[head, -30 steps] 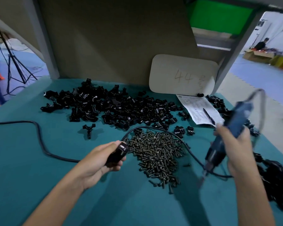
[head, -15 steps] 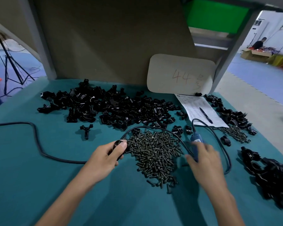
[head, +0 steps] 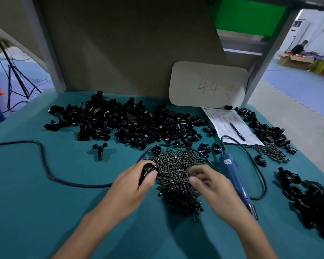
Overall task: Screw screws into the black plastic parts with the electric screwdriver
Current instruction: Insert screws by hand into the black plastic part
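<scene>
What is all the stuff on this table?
black plastic parts: many, black, piles at back and right
screws: many, dark, heap in middle, small heap right
electric screwdriver: one, blue, lying right of middle heap
cable: one, black, looping across table
paper: one, white, back right
pen: one, black, on paper
card: one, beige, back, marked 44
table: one, teal, underneath
left hand: one, holding a black part beside screws
right hand: one, fingers at screws, grip blurred

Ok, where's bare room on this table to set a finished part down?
Bare mat: near left, between the cable and the table's front edge; also between the forearms, in front of the screw pile. Crowded: black parts pile at the back, electric screwdriver and parts heap on the right.
</scene>
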`<state>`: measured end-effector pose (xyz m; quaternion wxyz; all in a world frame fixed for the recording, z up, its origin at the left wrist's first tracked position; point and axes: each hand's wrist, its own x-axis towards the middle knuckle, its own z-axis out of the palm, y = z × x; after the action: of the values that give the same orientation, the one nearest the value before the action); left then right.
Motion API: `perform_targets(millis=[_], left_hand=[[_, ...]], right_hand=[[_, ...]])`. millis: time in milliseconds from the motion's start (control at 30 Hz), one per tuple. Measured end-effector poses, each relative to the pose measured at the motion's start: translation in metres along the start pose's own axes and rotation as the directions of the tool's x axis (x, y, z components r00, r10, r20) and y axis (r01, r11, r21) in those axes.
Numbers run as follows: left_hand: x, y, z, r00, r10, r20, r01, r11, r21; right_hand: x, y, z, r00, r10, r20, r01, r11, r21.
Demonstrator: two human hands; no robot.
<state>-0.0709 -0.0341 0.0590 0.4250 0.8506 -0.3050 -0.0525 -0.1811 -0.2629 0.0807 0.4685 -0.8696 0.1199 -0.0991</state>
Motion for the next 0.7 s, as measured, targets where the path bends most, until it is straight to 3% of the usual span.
perform_targets(millis=[100, 233, 700], left_hand=[[0.001, 0.006, 0.002, 0.999, 0.033, 0.027, -0.034, 0.999, 0.017], [-0.001, 0.01, 0.0, 0.997, 0.078, 0.028, -0.08, 0.996, 0.049], [-0.002, 0.015, -0.003, 0.981, 0.154, 0.12, -0.174, 0.969, 0.177]], right_hand=[[-0.004, -0.031, 0.015, 0.994, -0.109, -0.004, 0.103, 0.929, 0.356], [-0.001, -0.047, 0.024, 0.989, -0.15, 0.007, 0.127, 0.86, 0.494], [0.012, -0.047, 0.029, 0.972, -0.201, 0.125, 0.15, 0.931, 0.332]])
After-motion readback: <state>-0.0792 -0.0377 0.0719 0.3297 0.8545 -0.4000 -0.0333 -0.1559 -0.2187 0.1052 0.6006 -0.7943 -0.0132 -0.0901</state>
